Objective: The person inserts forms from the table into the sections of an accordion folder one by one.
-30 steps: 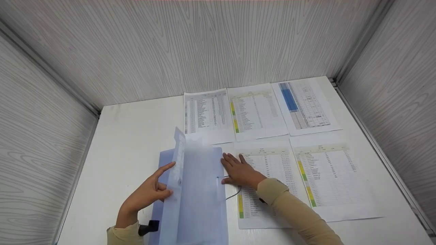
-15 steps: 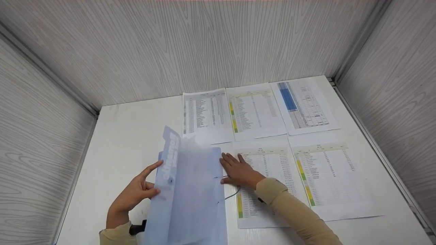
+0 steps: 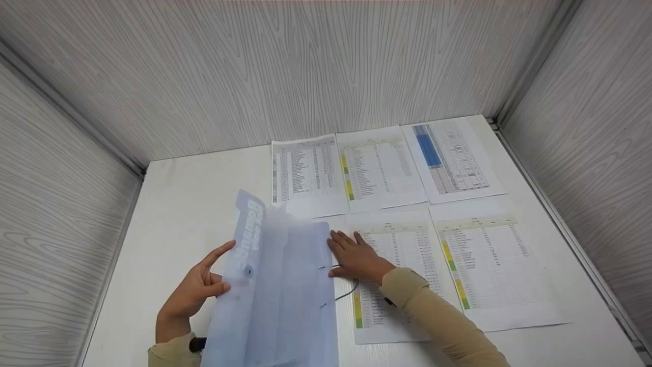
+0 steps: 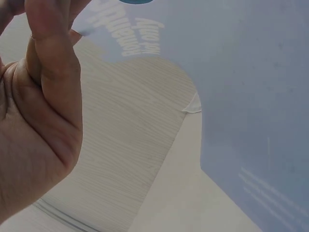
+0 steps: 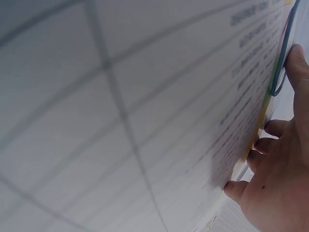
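A translucent pale-blue plastic document folder point(image 3: 305, 285) lies at the front middle of the table in the head view. Its flap point(image 3: 239, 265) stands raised on the left, bearing white lettering and a small button. My left hand point(image 3: 191, 290) holds the flap's left edge, index finger and thumb spread along it; the other fingers are partly hidden. In the left wrist view, the curled fingers point(image 4: 58, 63) are beside the lettered plastic point(image 4: 251, 96). My right hand point(image 3: 359, 257) rests with straight fingers at the folder's right edge, over a printed sheet point(image 3: 397, 316).
Several printed sheets lie in two rows, including a blue-barred one point(image 3: 453, 158) at the back right and another point(image 3: 489, 265) at the right. A thin dark cord point(image 3: 349, 292) loops out of the folder's right side. Wood-grain panels point(image 3: 305, 66) enclose the white table point(image 3: 193, 193).
My left hand has moved left, swinging the flap over so its lettering shows and the folder's inside is more exposed. The right hand stays nearly in place.
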### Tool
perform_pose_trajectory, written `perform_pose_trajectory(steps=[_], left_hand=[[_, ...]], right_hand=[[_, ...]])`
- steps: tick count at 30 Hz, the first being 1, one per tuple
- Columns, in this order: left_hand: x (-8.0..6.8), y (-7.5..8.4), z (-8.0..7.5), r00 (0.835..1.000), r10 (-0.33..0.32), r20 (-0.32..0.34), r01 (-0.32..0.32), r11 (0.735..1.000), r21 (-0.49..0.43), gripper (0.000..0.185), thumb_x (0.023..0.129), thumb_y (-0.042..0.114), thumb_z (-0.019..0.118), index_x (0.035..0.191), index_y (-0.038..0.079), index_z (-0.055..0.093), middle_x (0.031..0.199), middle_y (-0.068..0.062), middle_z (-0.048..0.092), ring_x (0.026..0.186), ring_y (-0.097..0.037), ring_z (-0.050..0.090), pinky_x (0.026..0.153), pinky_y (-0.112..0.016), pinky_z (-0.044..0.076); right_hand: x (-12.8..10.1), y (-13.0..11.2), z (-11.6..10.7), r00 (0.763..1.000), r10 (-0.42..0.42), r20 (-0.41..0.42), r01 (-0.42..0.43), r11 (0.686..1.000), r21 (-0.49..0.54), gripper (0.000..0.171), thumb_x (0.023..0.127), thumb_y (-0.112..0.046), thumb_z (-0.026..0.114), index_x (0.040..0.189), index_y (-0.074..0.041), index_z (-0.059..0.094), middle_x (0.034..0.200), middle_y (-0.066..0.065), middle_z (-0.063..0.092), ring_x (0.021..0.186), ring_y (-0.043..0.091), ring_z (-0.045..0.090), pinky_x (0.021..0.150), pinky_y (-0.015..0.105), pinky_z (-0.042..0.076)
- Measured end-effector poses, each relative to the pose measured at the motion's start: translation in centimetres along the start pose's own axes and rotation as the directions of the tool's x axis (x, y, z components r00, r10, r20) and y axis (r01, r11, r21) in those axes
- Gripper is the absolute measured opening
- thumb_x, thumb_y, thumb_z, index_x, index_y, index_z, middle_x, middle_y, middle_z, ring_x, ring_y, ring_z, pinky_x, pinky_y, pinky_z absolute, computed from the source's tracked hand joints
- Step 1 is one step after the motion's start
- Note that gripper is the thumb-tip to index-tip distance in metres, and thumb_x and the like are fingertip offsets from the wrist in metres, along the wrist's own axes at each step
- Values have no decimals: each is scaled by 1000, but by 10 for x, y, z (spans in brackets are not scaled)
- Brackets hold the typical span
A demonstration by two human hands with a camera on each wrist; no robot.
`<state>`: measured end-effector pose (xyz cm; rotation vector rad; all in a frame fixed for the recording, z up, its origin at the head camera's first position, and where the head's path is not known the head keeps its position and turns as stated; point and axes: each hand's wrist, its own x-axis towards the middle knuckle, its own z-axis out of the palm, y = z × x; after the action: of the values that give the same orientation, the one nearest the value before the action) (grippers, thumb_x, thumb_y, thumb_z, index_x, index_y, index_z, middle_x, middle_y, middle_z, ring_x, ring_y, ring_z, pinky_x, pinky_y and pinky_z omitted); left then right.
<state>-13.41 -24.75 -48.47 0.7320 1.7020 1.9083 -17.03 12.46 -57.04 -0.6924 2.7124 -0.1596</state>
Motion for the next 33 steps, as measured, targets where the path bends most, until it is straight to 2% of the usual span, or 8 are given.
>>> perform_pose_trajectory(steps=[3, 6, 13, 21, 27, 33], left_hand=[[1, -3, 1, 1000, 27, 8, -27, 999, -16, 82, 86, -15, 54, 153, 22, 26, 51, -10, 20, 44, -20, 17, 47, -36, 23], [3, -7, 3, 999, 46, 26, -45, 998, -32, 81, 87, -15, 53, 154, 20, 25, 52, -10, 20, 44, -22, 18, 47, -36, 24], [8, -7, 9, 1000, 3, 23, -2, 1000, -7, 79, 87, -12, 55, 152, 25, 29, 52, -13, 24, 45, -27, 22, 50, -30, 35], [9, -5, 9, 999, 37, 29, -37, 999, -17, 80, 86, -14, 53, 153, 21, 27, 50, -13, 24, 43, -25, 21, 49, -34, 30], [10, -8, 10, 999, 19, 37, -18, 1000, -19, 79, 87, -13, 53, 153, 21, 27, 50, -12, 24, 44, -24, 21, 49, -33, 32], [11, -7, 13, 999, -3, 35, 3, 1000, 1, 78, 88, -11, 55, 153, 21, 27, 51, -13, 28, 45, -25, 26, 52, -39, 33]], right_hand=[[1, -2, -1, 1000, -4, -12, 4, 1000, -14, 91, 87, -66, 47, 154, -11, 21, 162, 6, 14, 150, 23, 15, 119, 51, 16], [1, -3, -1, 1000, 7, -3, -7, 1000, -17, 92, 86, -67, 48, 155, -12, 21, 162, 5, 14, 150, 23, 15, 119, 51, 16], [3, -4, -2, 1000, 17, -14, -18, 999, -50, 92, 85, -66, 51, 154, -12, 24, 162, 5, 17, 150, 23, 17, 119, 49, 16], [4, -4, -3, 999, 19, -27, -20, 999, -46, 92, 84, -65, 54, 153, -11, 26, 161, 7, 19, 149, 24, 19, 119, 48, 18], [5, -8, -3, 999, 17, -29, -17, 1000, -9, 91, 85, -63, 57, 152, -9, 27, 160, 10, 22, 148, 26, 21, 119, 47, 20], [1, -7, -7, 998, -20, -58, 22, 1000, 22, 82, 88, -60, 55, 149, -10, 33, 158, 11, 26, 146, 27, 27, 117, 46, 25]])
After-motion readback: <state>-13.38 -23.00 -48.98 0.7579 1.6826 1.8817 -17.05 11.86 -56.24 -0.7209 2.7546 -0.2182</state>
